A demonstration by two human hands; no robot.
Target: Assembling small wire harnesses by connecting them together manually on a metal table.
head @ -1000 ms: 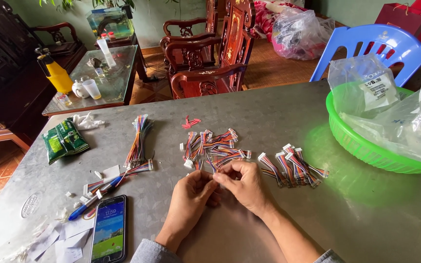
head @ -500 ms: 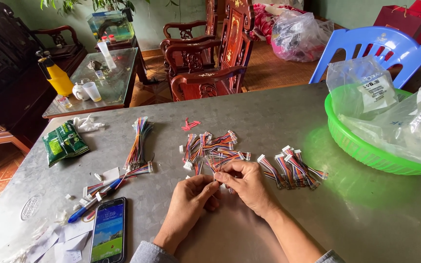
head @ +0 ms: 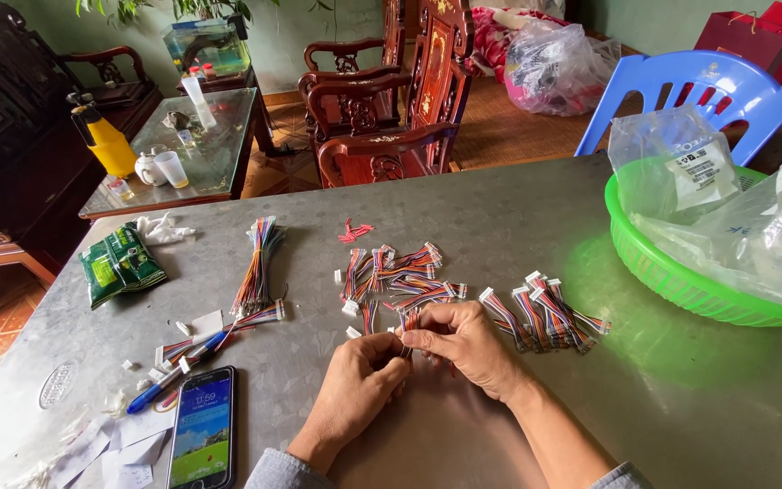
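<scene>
My left hand [head: 357, 384] and my right hand [head: 463, 344] meet over the grey metal table [head: 518, 217], fingertips pinching one short multicoloured wire harness [head: 406, 323] between them. Just beyond lies a loose pile of the same wire harnesses with white connectors [head: 397, 272]. To the right of my right hand a row of several sorted harnesses [head: 545, 312] lies side by side. A longer bundle of coloured wires [head: 257, 267] rests to the left.
A smartphone [head: 202, 427] with lit screen, a blue pen [head: 174, 373] and paper scraps [head: 110, 448] lie at the near left. A green packet [head: 119, 263] sits further left. A green plastic basket [head: 681, 281] holding clear bags stands right. Wooden chairs [head: 391, 136], blue plastic chair [head: 708, 91] behind.
My hands stay at the same spot; the fingers have shifted slightly on the small harness. Nothing else on the table has moved.
</scene>
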